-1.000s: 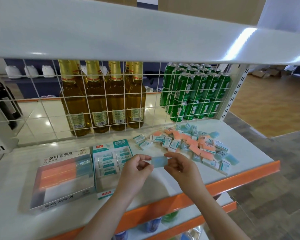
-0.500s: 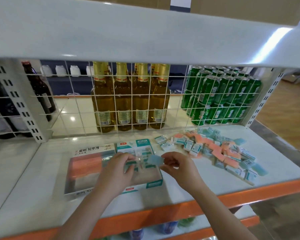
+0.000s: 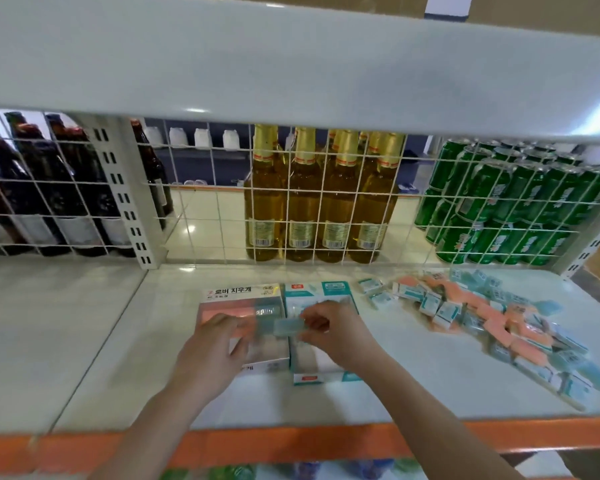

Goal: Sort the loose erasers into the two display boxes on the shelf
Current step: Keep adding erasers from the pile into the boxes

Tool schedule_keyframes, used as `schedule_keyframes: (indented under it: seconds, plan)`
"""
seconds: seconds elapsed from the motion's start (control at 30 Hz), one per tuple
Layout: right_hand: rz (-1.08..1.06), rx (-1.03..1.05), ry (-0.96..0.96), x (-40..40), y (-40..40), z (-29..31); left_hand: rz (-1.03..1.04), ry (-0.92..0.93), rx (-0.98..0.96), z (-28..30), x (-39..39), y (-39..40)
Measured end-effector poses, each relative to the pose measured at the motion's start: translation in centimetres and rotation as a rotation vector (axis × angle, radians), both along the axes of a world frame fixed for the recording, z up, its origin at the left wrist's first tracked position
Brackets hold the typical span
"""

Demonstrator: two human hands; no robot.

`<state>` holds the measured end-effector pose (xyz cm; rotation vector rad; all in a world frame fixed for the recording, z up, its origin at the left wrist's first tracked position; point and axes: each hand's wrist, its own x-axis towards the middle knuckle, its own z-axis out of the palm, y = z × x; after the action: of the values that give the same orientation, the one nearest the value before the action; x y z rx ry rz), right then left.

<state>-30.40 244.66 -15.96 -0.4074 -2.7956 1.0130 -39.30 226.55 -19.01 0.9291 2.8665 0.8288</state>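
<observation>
Two display boxes stand side by side on the white shelf. The left box (image 3: 222, 296) holds orange and blue erasers. The right box (image 3: 329, 291) is teal and white. My right hand (image 3: 336, 332) pinches a light blue eraser (image 3: 286, 328) over the seam between the boxes. My left hand (image 3: 210, 355) lies over the left box, fingers relaxed, fingertips close to the eraser's left end; the blur hides whether they touch it. A pile of loose orange, blue and sleeved erasers (image 3: 482, 317) lies to the right on the shelf.
A wire grid (image 3: 326, 202) backs the shelf, with yellow bottles (image 3: 312, 202), green cans (image 3: 499, 202) and dark bottles (image 3: 49, 202) behind it. An upper shelf (image 3: 291, 64) hangs overhead. The orange shelf edge (image 3: 291, 445) runs along the front.
Both hands have carried the blue eraser left and forward, from in front of the boxes to above them. The view has swung left.
</observation>
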Motion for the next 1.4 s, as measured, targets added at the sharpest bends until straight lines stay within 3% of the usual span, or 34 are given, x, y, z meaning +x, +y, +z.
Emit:
schedule_keyframes:
  seconds: [0.2,0.67,1.4]
  plan:
    - [0.091,0.13,-0.085,-1.8,-1.5,0.1,-0.088,-0.047,-0.086,0.3,-1.3,0.4]
    - [0.081,0.265,-0.205,-3.3,-2.6,-0.6,-0.219,-0.061,-0.05,-0.6,-2.2,0.6]
    - [-0.061,0.177,-0.15,-1.9,-1.2,0.1,-0.231,-0.03,-0.166,0.7,-1.9,3.2]
